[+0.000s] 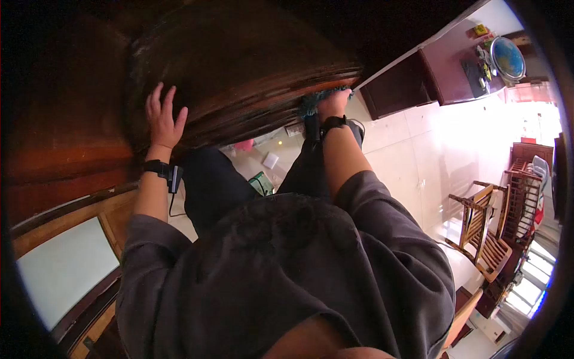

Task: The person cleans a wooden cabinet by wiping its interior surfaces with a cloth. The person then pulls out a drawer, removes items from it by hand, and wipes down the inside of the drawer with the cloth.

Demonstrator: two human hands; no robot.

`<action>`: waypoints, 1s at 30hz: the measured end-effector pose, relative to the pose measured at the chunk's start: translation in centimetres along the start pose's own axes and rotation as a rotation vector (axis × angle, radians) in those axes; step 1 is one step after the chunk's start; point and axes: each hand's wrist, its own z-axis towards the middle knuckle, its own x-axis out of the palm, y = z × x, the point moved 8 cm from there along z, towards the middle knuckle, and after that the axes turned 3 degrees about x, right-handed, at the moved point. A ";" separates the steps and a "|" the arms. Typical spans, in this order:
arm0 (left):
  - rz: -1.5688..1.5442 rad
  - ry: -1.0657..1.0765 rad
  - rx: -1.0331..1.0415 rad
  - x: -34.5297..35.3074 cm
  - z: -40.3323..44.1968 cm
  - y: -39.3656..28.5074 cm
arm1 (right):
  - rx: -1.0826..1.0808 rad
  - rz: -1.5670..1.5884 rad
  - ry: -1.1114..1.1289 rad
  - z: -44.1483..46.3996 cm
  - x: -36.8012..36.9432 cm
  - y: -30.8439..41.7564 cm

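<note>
Dark wooden furniture [239, 54] with a worn, ridged edge fills the upper part of the head view. My left hand [163, 119] lies on or just over its dark surface at the left, fingers spread, holding nothing. At the right end of the ridged edge, my right hand [335, 104] is closed on a fluffy teal cloth [312, 103], which lies against the wood. Each wrist wears a black band with a small device.
Below, by my legs, a green box [261, 183] and a white object [270, 160] lie on the tiled floor [388, 140]. A dark red cabinet [394, 87], a globe [508, 58] and wooden chairs [476, 218] stand at the right. A framed panel [69, 272] is at lower left.
</note>
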 end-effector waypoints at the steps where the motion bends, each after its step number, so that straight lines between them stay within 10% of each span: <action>1: -0.031 -0.003 -0.029 0.1 -0.1 0.4 | 0.011 0.040 0.085 -0.4 0.6 0.1; 7: -0.043 0.052 0.020 0.7 0.0 0.2 | -0.029 0.239 0.367 -8.2 7.8 5.8; 17: -0.028 0.118 -0.026 0.9 0.3 0.2 | -0.860 -0.222 -0.063 -5.4 4.0 4.0; 30: -0.029 0.125 -0.033 1.9 0.2 1.0 | 0.343 0.265 0.323 -8.5 6.0 -13.1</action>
